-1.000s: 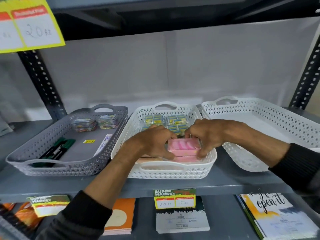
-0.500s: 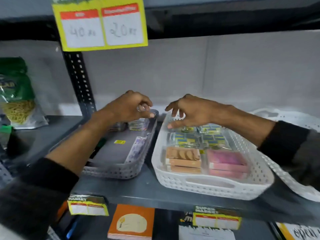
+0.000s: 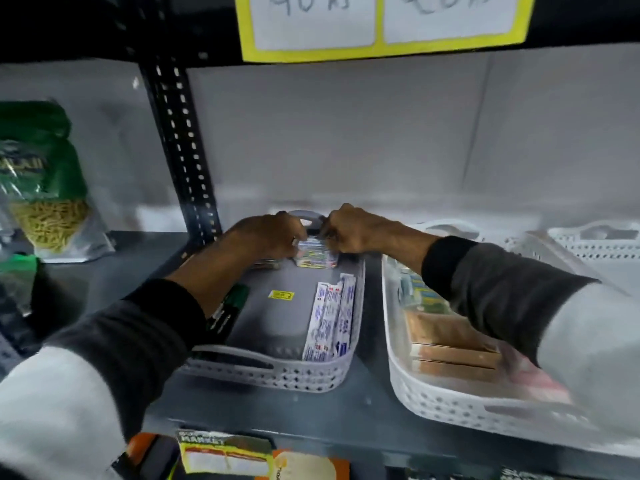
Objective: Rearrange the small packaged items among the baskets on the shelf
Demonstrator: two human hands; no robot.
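Note:
A grey basket [image 3: 277, 374] sits on the shelf with a white basket [image 3: 433, 407] to its right. At the grey basket's far end lies a stack of small clear packets [image 3: 317, 256]. My left hand [image 3: 268, 237] and my right hand [image 3: 353, 230] meet over this stack, fingers closed on its two ends. White sachets [image 3: 330, 320] lie along the grey basket's right wall, dark markers [image 3: 228, 308] at its left. The white basket holds brown boxes [image 3: 446, 341] and small yellow-green packs [image 3: 420, 292], partly hidden by my right sleeve.
Another white basket [image 3: 595, 244] stands at the far right. A black perforated shelf post [image 3: 176, 133] rises left of the grey basket. A green snack bag [image 3: 41, 181] leans on the neighbouring shelf. A yellow price tag [image 3: 381, 26] hangs above. Booklets lie below.
Both hands left the pink boxes in the white basket and moved left to the far end of the grey basket, closing on the clear packets. The view shifted left.

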